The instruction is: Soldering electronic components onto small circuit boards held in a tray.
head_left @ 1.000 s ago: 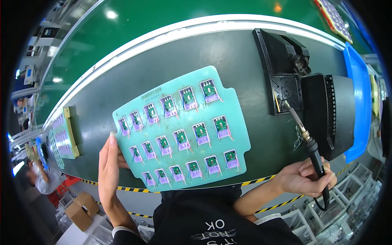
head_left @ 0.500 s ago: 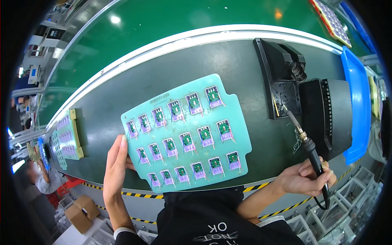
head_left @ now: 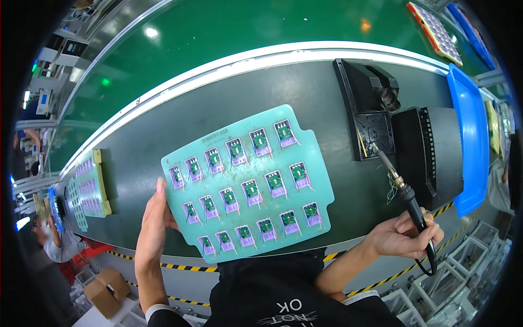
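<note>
A teal tray [head_left: 321, 182] lies tilted on the dark work surface in front of me, with three rows of small green circuit boards [head_left: 260, 141] in purple-toned slots, thin wires sticking out. My left hand [head_left: 151, 229] grips its left edge, thumb along the side, the other fingers mostly hidden behind it. To the right of the tray, my right hand [head_left: 400, 238] is closed around the black handle of a soldering iron [head_left: 409, 200]. The iron points up and away from me, its tip over the lower part of a black soldering iron stand [head_left: 370, 87].
Right of the stand are a black slotted box [head_left: 447, 147] and a blue bin [head_left: 473, 136]. A thin tangled wire [head_left: 390, 191] lies beside the iron. Stacked trays [head_left: 92, 182] sit at the left. A white rail [head_left: 229, 64] borders the green surface beyond. Another person [head_left: 57, 242] is far left.
The whole view has shifted slightly, so the tray and table sit a little lower. Both hands keep their grips, and the iron stays over the stand.
</note>
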### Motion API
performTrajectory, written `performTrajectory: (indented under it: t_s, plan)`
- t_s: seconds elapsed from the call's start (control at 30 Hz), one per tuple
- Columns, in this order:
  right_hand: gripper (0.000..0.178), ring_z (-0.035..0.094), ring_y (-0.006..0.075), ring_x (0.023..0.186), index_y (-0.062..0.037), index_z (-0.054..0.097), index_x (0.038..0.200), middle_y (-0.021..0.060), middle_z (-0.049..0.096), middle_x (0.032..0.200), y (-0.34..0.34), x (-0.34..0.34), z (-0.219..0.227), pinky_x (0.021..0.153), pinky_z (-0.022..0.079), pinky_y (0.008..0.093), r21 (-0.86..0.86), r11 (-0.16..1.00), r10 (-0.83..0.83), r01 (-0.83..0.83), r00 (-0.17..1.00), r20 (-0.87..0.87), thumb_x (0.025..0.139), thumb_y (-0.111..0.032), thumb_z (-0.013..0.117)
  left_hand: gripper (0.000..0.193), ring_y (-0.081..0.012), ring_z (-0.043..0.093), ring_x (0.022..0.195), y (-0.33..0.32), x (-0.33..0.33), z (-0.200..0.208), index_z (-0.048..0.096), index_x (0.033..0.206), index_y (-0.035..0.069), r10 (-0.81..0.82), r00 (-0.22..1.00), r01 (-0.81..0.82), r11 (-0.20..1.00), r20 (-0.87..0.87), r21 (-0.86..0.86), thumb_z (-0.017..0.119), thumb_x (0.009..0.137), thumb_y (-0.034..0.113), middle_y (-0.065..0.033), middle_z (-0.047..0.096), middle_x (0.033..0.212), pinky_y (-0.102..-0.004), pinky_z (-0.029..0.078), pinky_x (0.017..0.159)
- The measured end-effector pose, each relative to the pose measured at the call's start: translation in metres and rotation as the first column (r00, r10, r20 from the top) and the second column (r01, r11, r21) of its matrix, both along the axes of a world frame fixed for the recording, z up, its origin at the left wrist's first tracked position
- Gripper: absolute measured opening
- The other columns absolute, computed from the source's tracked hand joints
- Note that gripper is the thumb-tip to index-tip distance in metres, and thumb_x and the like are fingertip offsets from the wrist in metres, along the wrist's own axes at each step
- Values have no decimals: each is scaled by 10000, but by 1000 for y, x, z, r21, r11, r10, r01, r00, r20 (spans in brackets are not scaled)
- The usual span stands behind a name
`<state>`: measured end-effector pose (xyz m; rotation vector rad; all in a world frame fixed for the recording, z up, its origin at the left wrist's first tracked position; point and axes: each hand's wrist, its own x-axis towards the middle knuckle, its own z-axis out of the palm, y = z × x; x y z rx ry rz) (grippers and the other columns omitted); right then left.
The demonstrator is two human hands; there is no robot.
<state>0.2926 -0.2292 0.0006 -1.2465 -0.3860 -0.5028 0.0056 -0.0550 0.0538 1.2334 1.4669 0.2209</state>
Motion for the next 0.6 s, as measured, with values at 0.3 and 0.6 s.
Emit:
performTrajectory:
  t_s: [0.3, 0.6]
  plan:
    - [250, 267, 54, 379, -56, 431, 701, -6, 314, 439, 3, -2, -2, 422, 229, 161, -34, 999, -41, 40, 999, -28, 903, -201, 409, 552, -155, 482, 1141, 1, -9, -23, 366, 1347, 20, 18, 971, 2, 997, 239, -83, 286, 984, 428, -89, 480, 1285, -300, 354, 985]
    - [223, 241, 55, 372, -61, 440, 711, -6, 307, 459, 1, 0, 0, 449, 244, 174, -37, 999, -27, 27, 1000, 13, 897, -182, 418, 512, -155, 543, 1035, -10, -20, -35, 405, 1284, -2, 20, 959, -29, 999, 284, 26, 281, 978, 389, -105, 544, 1180, -296, 431, 895]
